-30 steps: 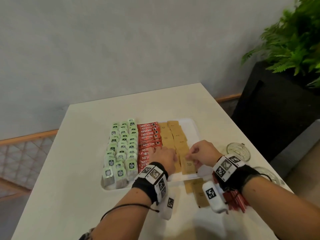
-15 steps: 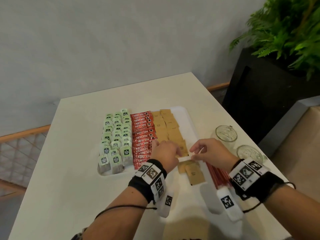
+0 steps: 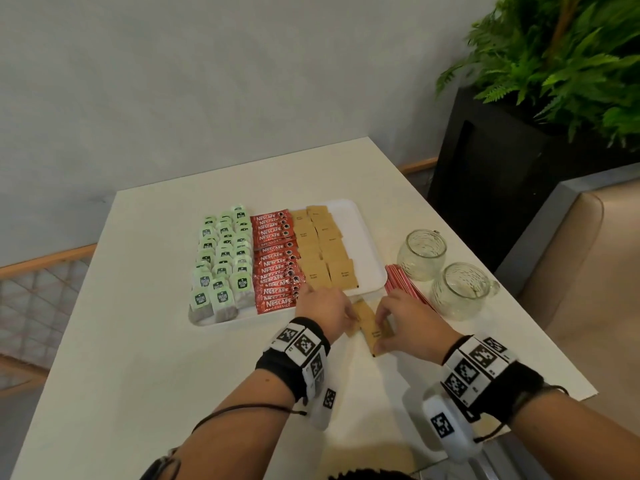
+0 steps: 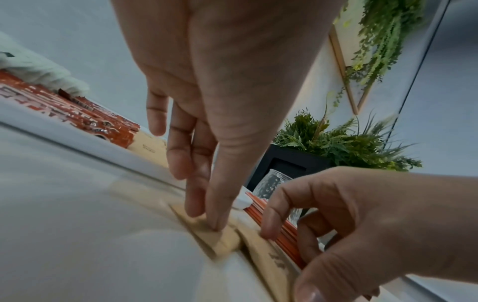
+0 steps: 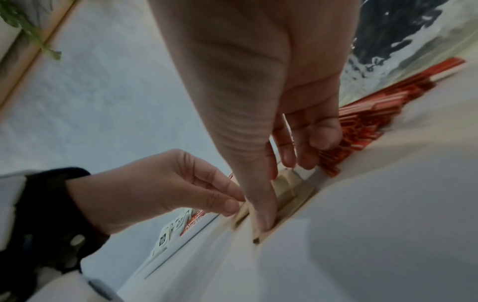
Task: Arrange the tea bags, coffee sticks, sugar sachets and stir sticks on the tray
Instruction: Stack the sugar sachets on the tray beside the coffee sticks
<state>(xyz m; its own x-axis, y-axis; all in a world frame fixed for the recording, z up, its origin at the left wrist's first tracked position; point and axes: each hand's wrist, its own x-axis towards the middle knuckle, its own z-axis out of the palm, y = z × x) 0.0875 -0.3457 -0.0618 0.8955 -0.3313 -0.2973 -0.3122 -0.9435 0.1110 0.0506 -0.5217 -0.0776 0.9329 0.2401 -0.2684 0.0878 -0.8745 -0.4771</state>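
A white tray [image 3: 367, 237] holds green tea bags [image 3: 223, 258] on the left, red coffee sticks [image 3: 277, 261] in the middle and two rows of brown sugar sachets [image 3: 323, 251] on the right. A few loose sugar sachets [image 3: 369, 322] lie on the table just in front of the tray. My left hand [image 3: 348, 315] pinches the left edge of one loose sachet [image 4: 207, 230] with thumb and fingertips. My right hand [image 3: 379, 327] grips another loose sachet [image 5: 287, 196] lengthwise, thumb at the near end. Red stir sticks [image 3: 403, 285] lie on the table right of the tray.
Two clear glass jars [image 3: 420, 254] [image 3: 457, 291] stand right of the stir sticks, near the table's right edge. A black planter [image 3: 485, 174] with a fern stands beyond the table's far right corner. A beige seat [image 3: 588, 271] is at the right.
Both hands have drawn back from the sachet rows on the tray to the loose sachets on the table in front of it. The head view has swung right.
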